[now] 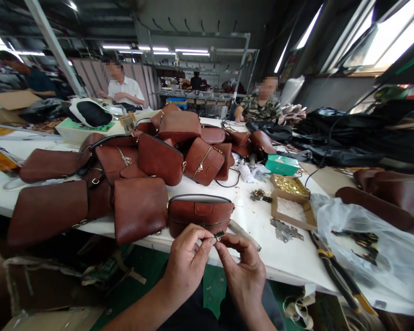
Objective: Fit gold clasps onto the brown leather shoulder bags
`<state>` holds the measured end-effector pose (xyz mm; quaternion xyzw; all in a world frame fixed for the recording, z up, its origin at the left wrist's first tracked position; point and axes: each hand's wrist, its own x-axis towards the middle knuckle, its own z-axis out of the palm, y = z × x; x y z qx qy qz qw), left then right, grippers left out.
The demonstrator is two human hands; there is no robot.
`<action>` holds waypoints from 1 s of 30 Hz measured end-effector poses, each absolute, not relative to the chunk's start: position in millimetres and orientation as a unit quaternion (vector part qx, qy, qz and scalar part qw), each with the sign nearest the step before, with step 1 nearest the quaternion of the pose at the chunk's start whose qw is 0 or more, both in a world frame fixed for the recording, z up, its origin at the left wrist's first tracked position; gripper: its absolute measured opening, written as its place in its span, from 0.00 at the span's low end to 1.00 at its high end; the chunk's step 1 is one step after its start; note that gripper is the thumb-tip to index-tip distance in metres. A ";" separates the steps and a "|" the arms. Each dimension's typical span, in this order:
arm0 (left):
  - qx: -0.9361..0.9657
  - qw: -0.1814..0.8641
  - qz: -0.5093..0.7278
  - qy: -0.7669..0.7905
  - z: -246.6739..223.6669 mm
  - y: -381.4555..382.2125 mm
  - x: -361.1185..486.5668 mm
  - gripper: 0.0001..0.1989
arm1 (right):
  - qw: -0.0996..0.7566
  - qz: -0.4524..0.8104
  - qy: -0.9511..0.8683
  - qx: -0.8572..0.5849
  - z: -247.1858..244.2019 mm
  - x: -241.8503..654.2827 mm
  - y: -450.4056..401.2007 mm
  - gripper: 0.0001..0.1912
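Observation:
Between the fingertips of both hands is a small metal clasp (219,235), held just off the table's front edge; its exact kind is hard to make out. My left hand (189,253) pinches it from one side, thumb against forefinger. From the other side my right hand (243,262) grips it in the same way, fingers curled. Right behind the fingertips a brown leather handbag (198,214) stands on the white table (251,230), its top open and a zip across its front. A wooden-looking rod (243,234) lies beside the bag, partly behind my right hand.
Many brown leather bags (141,207) are piled at left and centre. To the right are pliers (341,271), flat metal plates (285,231), a cardboard tray (292,210), a box of gold-coloured fittings (290,185) and a plastic bag (376,243). Co-workers (126,89) sit across the table.

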<state>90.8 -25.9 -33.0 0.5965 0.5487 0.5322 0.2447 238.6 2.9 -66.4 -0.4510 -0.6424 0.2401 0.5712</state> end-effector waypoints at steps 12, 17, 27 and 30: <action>0.760 -0.072 0.375 0.526 -3.2 12.8 29.5 0.19 | 0.546 0.290 -0.646 -0.447 -52.6 211.4 35.2 0.09; 0.827 -0.098 0.187 0.520 10.4 33.8 9.4 0.23 | 0.553 0.274 -0.645 -0.451 -56.3 199.3 46.3 0.09; 0.862 -0.066 0.080 0.497 24.3 47.6 9.7 0.08 | 0.548 0.261 -0.651 -0.457 -59.3 188.2 51.0 0.08; 0.851 0.010 0.082 0.519 21.9 49.4 10.3 0.08 | 0.536 0.283 -0.653 -0.454 -57.2 189.8 51.3 0.08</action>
